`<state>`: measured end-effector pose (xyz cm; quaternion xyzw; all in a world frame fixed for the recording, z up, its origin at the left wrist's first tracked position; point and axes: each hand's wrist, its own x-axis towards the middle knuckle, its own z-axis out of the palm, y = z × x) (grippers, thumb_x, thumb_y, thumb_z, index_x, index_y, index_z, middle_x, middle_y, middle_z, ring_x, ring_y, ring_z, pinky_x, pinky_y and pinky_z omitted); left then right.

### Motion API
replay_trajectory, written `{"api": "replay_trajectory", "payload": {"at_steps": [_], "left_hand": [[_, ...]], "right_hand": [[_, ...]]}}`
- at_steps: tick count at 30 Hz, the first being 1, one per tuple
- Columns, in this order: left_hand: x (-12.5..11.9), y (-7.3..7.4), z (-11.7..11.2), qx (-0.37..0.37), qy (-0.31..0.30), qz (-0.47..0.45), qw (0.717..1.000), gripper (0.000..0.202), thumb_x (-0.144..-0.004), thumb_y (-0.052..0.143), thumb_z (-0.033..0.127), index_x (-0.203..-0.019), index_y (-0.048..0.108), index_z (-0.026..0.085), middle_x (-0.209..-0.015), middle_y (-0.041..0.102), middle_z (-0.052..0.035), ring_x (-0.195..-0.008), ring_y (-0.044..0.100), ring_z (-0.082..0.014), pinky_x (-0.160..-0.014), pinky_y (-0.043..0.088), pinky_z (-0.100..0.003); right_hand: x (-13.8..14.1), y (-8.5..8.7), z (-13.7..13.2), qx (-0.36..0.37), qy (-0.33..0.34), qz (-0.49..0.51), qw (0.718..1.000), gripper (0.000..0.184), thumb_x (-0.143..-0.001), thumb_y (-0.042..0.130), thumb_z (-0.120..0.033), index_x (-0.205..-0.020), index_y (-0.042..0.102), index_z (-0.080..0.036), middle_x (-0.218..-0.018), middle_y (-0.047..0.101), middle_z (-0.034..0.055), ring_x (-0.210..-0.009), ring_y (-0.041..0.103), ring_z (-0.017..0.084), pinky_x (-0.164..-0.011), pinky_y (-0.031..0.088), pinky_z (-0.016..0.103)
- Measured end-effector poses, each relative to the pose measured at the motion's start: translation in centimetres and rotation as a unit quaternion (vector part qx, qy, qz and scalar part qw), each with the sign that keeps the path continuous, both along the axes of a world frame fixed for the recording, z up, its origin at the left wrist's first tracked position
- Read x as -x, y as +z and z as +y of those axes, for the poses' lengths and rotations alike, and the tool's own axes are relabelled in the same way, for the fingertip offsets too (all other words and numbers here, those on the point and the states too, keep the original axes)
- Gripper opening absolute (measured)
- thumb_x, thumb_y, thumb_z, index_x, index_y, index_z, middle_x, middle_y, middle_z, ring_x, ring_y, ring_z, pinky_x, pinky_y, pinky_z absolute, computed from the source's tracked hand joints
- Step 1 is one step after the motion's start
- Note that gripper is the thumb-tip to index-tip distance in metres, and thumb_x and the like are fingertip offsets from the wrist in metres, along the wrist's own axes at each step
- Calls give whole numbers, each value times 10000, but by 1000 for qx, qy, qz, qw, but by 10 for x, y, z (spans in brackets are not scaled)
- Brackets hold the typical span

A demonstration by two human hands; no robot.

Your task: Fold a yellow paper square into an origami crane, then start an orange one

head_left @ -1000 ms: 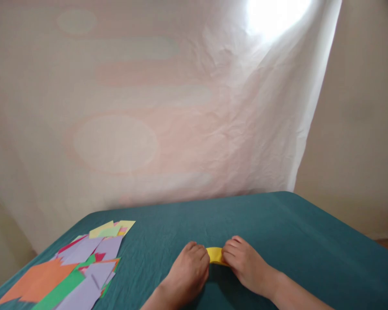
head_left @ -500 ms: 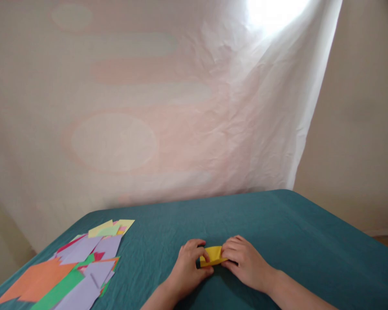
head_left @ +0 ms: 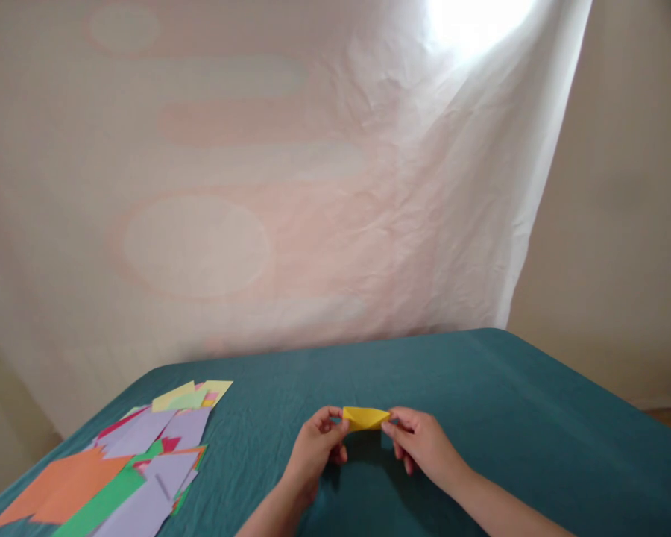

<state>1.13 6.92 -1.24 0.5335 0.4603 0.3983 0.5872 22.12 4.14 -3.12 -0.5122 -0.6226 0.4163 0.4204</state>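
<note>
A small folded yellow paper is held a little above the teal tablecloth. My left hand pinches its left end between thumb and fingers. My right hand pinches its right end the same way. The paper shows as a flat pointed shape stretched between the two hands.
A loose pile of coloured paper sheets, orange, green, lilac and yellow, lies at the table's left front. A creased white cloth hangs behind the table. A beige wall stands at the right.
Both hands pressed the yellow paper flat on the cloth a second ago. They have since pinched its ends and lifted it off the table.
</note>
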Motion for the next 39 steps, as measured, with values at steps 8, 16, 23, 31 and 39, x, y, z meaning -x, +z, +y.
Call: {"api": "replay_trajectory", "payload": {"at_steps": [8,16,23,31,39], "left_hand": [[-2,7,-5,71,-54,-71,993,412,-644,780,361,-952,587,167,-972,674,-85,-774,687,-194,-682,515,-280],[-10,-2,-3,-10,-39,-75,996,350,-625,781,378,-840,623,151,-934,706,-77,-825,686,-238,-691,509,-276],[-17,1,-11,-83,-15,-60,995,265,-673,756,323,-804,607,147,-817,721,-57,-757,667,-193,-712,480,-249],[-20,2,-12,-113,2,-61,992,265,-670,741,384,-751,636,155,-873,701,-60,-822,637,-205,-782,474,-267],[-20,-5,-9,-73,23,-109,991,354,-629,775,361,-603,478,172,-631,599,16,-636,567,-131,-645,457,-222]], "right_hand": [[1,2,1,94,55,184,977,448,-745,618,-541,-987,569,-167,-907,684,69,-515,661,137,-359,409,163],[2,-1,1,102,98,237,961,453,-683,737,-442,-1000,587,-156,-891,694,76,-627,689,191,-411,464,194],[4,3,2,34,81,216,972,355,-713,712,-459,-886,663,-152,-811,685,53,-733,652,200,-492,485,229],[3,11,-2,-1,82,203,976,330,-746,671,-479,-840,690,-163,-794,670,39,-742,607,195,-635,499,293],[3,20,-8,-22,54,181,982,311,-759,658,-470,-760,684,-160,-751,669,25,-688,588,178,-683,467,298]]}}
